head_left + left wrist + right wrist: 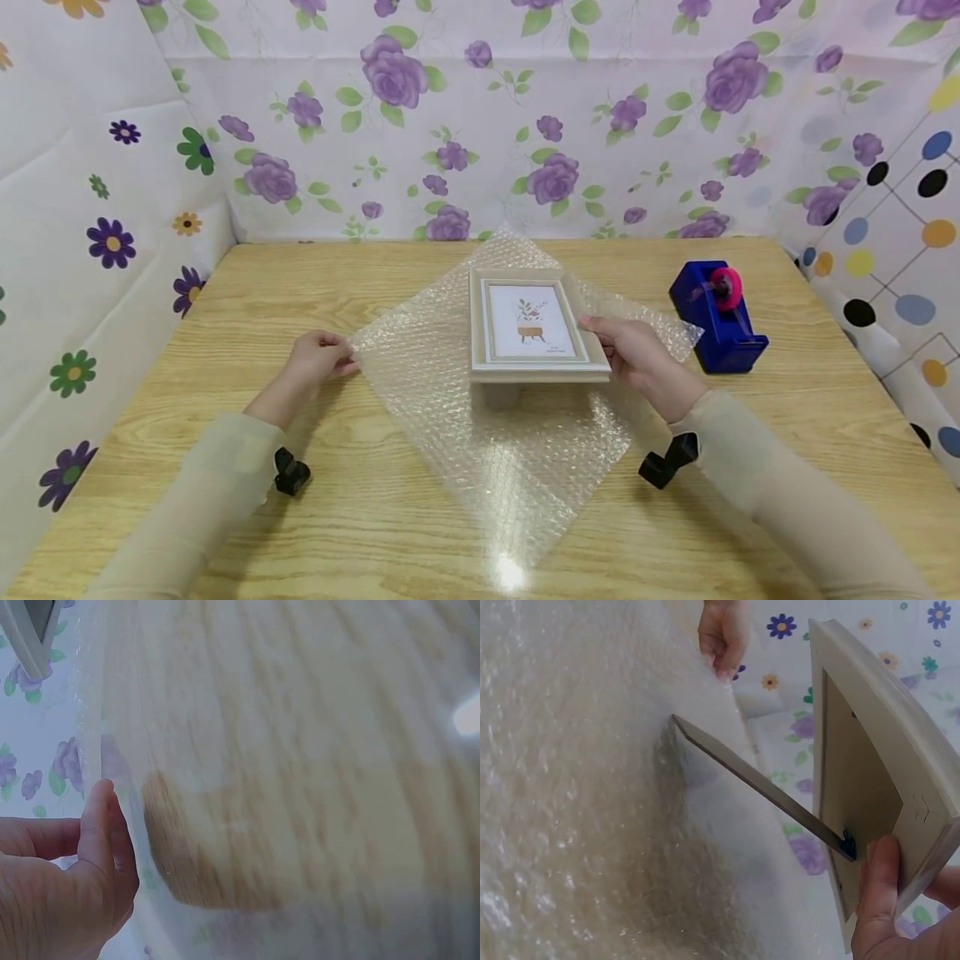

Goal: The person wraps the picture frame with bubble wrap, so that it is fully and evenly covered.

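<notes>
My right hand [641, 354] grips the right side of a cream picture frame [531, 321] with a potted-plant print. The frame is tilted, face up, above a sheet of clear bubble wrap [420, 383] spread cornerwise on the table. In the right wrist view the frame's back shows, with its stand leg [761, 784] swung out toward the wrap and my thumb on the backing side. At the sheet's left corner, my left hand [318, 358] pinches the wrap between thumb and fingers. The left wrist view shows those fingertips [101, 791] at the edge of the wrap.
A blue tape dispenser [720, 329] with a pink-cored roll stands at the right, close to the wrap's right corner. The wooden table [360, 508] meets a floral cloth backdrop [480, 125] at the rear, with patterned cloth on both sides.
</notes>
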{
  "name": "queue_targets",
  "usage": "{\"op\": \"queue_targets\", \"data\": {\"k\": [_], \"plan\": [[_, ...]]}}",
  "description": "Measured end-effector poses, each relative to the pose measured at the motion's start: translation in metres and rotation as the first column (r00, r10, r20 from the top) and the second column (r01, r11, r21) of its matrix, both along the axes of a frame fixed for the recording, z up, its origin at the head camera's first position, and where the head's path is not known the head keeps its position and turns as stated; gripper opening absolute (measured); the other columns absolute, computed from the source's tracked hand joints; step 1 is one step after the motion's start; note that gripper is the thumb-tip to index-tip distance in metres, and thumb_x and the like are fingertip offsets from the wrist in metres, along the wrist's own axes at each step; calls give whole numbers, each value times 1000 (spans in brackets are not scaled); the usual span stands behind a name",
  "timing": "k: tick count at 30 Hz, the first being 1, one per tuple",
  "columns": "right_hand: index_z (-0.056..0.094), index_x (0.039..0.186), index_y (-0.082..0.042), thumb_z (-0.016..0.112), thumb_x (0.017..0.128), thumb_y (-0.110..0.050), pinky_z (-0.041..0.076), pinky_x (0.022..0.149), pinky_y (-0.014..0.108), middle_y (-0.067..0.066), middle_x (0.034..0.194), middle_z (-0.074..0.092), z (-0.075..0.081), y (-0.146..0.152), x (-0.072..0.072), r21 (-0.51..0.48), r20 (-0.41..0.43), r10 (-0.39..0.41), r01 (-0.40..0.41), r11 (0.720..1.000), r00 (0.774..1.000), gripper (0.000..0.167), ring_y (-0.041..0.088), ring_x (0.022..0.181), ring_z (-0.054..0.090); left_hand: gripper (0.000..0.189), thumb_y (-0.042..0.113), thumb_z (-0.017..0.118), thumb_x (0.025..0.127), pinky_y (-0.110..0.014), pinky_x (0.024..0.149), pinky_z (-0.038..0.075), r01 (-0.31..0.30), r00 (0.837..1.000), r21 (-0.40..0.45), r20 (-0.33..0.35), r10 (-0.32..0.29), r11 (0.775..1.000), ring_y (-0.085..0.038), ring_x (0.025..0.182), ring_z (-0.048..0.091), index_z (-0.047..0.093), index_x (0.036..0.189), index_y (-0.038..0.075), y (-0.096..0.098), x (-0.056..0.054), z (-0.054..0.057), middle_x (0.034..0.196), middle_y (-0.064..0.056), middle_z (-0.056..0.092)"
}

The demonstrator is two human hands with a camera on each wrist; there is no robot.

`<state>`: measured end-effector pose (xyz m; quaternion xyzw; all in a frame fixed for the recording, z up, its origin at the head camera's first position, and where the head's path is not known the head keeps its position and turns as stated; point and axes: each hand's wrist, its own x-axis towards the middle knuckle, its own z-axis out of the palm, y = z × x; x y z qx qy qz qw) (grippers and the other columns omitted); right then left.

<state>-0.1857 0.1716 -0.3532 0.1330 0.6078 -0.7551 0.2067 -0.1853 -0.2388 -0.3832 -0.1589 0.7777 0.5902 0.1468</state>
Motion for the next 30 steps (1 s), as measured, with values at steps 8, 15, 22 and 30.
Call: {"op": "queue_targets", "data": {"k": [8, 15, 22, 30], "plan": [[64, 80, -11, 58, 94, -16, 57, 57, 23, 0, 65, 71, -14, -3, -7, 4, 14, 8, -8, 1000, 1000, 17, 9, 60, 68, 32, 4, 42, 99, -17, 77, 55, -3, 1000, 13, 11, 3, 1000, -4, 78, 58, 36, 127, -10, -1, -2, -3, 111, -15, 47], [63, 99, -4, 59, 94, -17, 57, 62, 22, -3, 68, 70, -25, -5, -9, 58, 24, -3, 2, 998, 1000, 15, 7, 64, 67, 33, 4, 41, 99, -19, 79, 55, 26, 1000, 19, 4, -27, 999, -6, 79, 59, 35, 128, -10, -3, -3, -4, 108, -14, 48], [45, 135, 7, 61, 93, -22, 55, 67, 19, -9, 71, 69, -32, -9, -10, 163, 17, 4, -7, 987, 1000, 54, 4, 70, 64, 30, 2, 42, 99, -19, 79, 55, 56, 998, 46, -9, -56, 997, -7, 77, 60, 37, 125, -10, -4, -3, -4, 100, -11, 52], [51, 129, 3, 60, 94, -23, 55, 66, 22, -7, 70, 69, -39, -12, -10, 176, 39, 5, -12, 984, 999, 44, 7, 68, 64, 29, 2, 42, 99, -20, 80, 55, 68, 998, 65, 9, -69, 996, -7, 78, 60, 37, 125, -10, -5, -3, -4, 101, -11, 51]]}}
